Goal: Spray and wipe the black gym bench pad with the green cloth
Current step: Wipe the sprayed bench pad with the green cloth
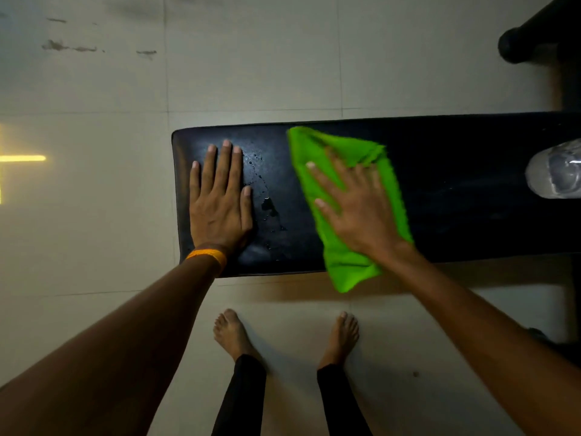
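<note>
**Wiping the pad: where droplets could be missed**

Pressing the green cloth (pixel 345 196) flat, the right hand (pixel 358 209) lies spread on top of it with fingers splayed; this is an open palm pinning the cloth, not a closed grip. The cloth sits on the black gym bench pad (pixel 456 190), near the pad's middle, with its near corner hanging off the pad's near edge. The left hand (pixel 220 199) rests flat and empty on the pad's left end, grip wide, with a yellow wristband (pixel 207 258) at the wrist.

Spray droplets (pixel 267 202) sit on the pad between the two hands, just beside the left thumb.

Risks, as I judge them:
- The left hand covers part of the pad's left end, so a stroke stopping at it would leave that patch unwiped.
- The overhanging corner could drag the cloth off the pad's near edge if pressure shifts.
- A clear bottle (pixel 556 174) lies at the pad's right end; a long rightward stroke could knock it to the floor (pixel 94 199).
- Bare feet (pixel 232 335) stand below the pad's near edge, where runoff could make the floor slick.
</note>
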